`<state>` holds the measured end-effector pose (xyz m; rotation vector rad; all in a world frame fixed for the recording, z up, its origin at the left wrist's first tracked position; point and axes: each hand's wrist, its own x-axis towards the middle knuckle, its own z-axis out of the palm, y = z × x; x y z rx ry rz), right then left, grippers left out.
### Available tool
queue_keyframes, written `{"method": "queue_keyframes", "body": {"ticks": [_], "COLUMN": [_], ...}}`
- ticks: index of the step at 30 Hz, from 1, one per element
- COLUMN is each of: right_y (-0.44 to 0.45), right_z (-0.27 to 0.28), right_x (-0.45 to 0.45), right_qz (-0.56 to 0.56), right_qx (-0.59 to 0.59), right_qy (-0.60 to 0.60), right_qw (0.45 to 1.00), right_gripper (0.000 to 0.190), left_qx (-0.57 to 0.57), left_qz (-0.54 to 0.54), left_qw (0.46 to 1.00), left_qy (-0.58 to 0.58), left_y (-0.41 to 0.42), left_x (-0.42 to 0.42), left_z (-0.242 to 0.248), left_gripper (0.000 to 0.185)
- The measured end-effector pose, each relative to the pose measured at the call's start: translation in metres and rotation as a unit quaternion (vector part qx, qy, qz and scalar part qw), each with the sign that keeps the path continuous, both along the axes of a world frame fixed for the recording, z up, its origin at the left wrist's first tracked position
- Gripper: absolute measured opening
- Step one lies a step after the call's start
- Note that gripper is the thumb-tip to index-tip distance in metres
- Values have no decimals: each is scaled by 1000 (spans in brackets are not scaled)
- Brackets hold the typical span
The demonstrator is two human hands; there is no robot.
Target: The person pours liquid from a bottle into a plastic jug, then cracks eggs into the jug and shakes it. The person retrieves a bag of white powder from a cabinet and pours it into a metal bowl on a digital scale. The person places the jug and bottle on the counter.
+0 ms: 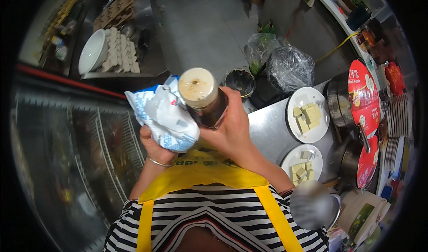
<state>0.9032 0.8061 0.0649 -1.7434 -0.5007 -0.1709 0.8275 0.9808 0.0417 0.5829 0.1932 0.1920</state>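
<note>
My left hand grips a white plastic packet with blue print, its upper corner peaked. Close beside it, my right hand is wrapped around a bottle of dark liquid with a pale round cap facing up toward me. The packet and the bottle overlap in the view, so whether they touch I cannot tell. Both are held in front of my yellow apron. To the right, a white plate bears pale tofu-like blocks. A second white plate nearer me holds more such blocks.
A steel counter runs along my right, with pots under red round lids. Wire racks stand at left. Beyond them are egg trays and a white bowl. Ahead are a bucket and a plastic bag.
</note>
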Motion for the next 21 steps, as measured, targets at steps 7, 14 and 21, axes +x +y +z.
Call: {"method": "queue_keyframes", "body": {"ticks": [7,14,21], "right_y": [92,145,181], "right_z": [-10,-4,7], "right_x": [119,213,339], "right_qz": [-26,-28,-1], "right_qx": [27,3,-84], "right_qy": [-26,42,15], "right_qw": [999,999,996], "right_gripper": [78,80,84], "left_qx": [-14,-100,-189], "left_qz": [-56,-108,-57], "left_qw": [998,987,974], "left_qy": [3,-58,-109], "left_y": [105,146,173], "left_x": [115,214,327], "left_z": [-10,-13,-18], "left_gripper": [84,72,71]}}
